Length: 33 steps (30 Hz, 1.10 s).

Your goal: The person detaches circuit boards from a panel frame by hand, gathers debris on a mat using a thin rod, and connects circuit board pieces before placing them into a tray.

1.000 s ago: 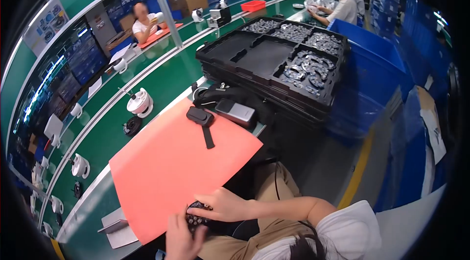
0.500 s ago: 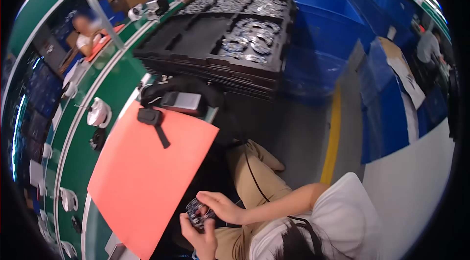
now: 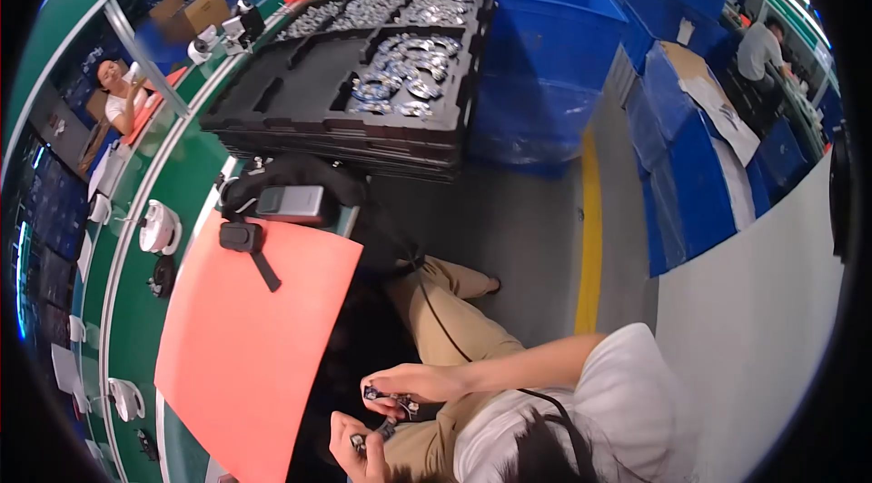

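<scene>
My right hand is closed on a small dark electronic part, with more small metallic bits showing beneath its fingers. Below and to the left, my left hand pinches another small dark part. The hands are a little apart, above my lap and right of the pink mat. On the mat's far end lies a black device with a strap. Beside it, a grey and black box rests on black fabric.
Stacked black trays hold many shiny, partly ring-shaped parts. Blue bins stand beyond. A green conveyor carries white devices. One person sits across it; another sits at far right.
The view has swung right, shifting the table leftward. Both hands were together around a cluster of dark parts; now they are apart, each with a part in its fingers.
</scene>
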Available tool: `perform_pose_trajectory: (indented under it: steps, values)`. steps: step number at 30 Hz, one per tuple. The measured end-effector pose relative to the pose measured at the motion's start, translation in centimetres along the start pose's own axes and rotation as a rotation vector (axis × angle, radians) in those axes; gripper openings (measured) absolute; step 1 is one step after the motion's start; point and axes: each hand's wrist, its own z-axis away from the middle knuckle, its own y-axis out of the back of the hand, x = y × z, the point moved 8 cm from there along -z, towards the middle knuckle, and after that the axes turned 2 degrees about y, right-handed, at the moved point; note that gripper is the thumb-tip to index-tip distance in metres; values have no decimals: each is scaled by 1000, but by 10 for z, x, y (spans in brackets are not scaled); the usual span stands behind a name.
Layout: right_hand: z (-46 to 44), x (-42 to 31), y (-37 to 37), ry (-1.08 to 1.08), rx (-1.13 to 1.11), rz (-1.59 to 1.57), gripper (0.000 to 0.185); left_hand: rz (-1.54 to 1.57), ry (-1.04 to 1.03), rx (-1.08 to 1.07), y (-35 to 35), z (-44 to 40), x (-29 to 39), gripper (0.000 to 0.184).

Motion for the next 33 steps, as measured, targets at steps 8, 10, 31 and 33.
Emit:
perform_pose_trajectory:
  steps: [8,10,31,33]
  values:
    - [21,-83,-31,208,155,1073,14,217,-50,27,-3,-24,-1,15]
    - [19,-125,-34,277,211,1164,16,245,1,114,-9,-32,-31,2]
    - [31,-451,80,212,825,1928,19,587,354,176,-8,-22,-115,45]
    - [32,-448,82,235,873,1839,33,531,369,180,-9,-18,-121,44]
